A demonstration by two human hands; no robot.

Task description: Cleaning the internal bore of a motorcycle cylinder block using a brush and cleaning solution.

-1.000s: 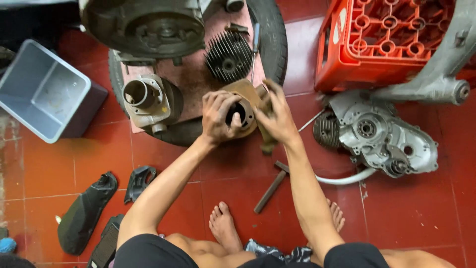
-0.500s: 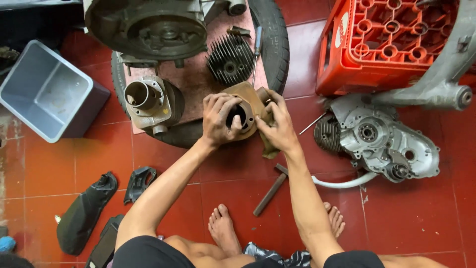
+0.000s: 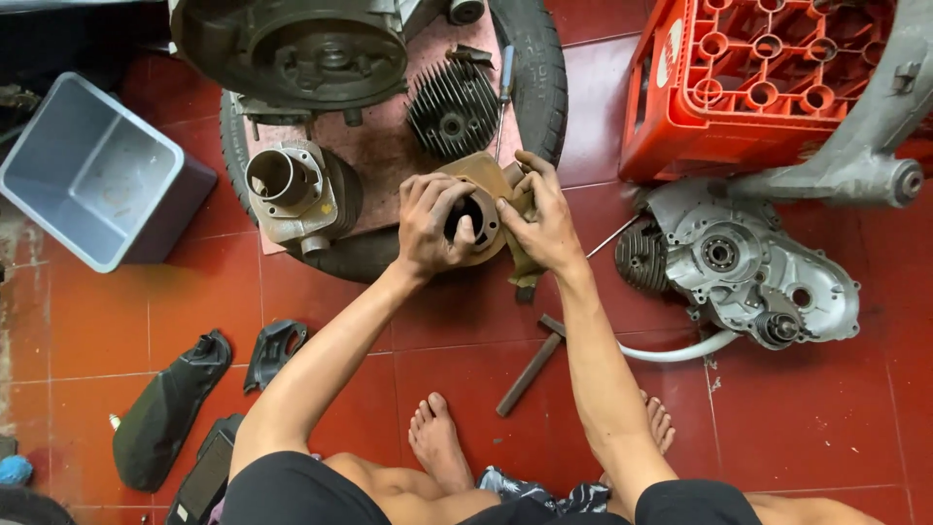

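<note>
Both hands were engaged on one part at inspection: a tan, grimy engine cylinder [image 3: 483, 199] with a dark bore, held at the near edge of a tyre [image 3: 544, 68] lying flat on the red tiled floor [image 3: 807, 418]. Left hand [image 3: 431, 226] was wrapped over the cylinder's left side, its grip clamped on the part with the thumb at the bore opening. Right hand [image 3: 544, 219] pressed against the right side, fingers spread, its grip likewise closed on the cylinder together with a scrap of brown rag [image 3: 525, 267] hanging below. Compared with the pictures from a second before, the hands and the cylinder stood in much the same place and posture; only slight shifts of the fingers were noted, which suggested steady work on the part rather than any move of it. A pinkish board [image 3: 389, 146] lay across the tyre, carrying a second pale cylinder [image 3: 296, 194] to the left and a dark finned cylinder head [image 3: 452, 107] behind the hands. A hammer [image 3: 530, 365] lay on the floor near the bare feet. Right of it sat an engine casing [image 3: 753, 267] with a white hose, and beyond that a red crate [image 3: 758, 78]. A grey plastic tub [image 3: 92, 175] stood well apart on the left.
</note>
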